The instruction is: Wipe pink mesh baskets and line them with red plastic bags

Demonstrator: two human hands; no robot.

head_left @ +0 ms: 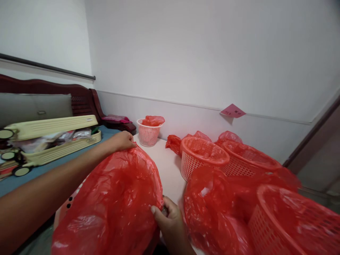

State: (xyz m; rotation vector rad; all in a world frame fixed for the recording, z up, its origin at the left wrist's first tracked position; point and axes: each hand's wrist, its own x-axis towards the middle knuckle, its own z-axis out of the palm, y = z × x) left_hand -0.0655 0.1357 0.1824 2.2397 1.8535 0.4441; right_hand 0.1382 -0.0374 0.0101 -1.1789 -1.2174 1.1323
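a person's left hand (122, 141) and right hand (170, 216) stretch a red bag (117, 198) across a pale basket (69, 204) at the near edge of the worktop (166, 166). the left fingers are curled shut on the bag's far edge; the right thumb and fingers pinch its near edge by the basket's side. the work appears to be at the lining stage, with the plastic billowing high and only a strip of the basket showing at lower left. the next move seems to call for drawing the film down evenly all round the rim without tearing it. three lined baskets (202, 156) stand just to the right, a smaller basket (148, 134) sits by the wall, and an open suitcase (53, 140) lies on the bed to the left.
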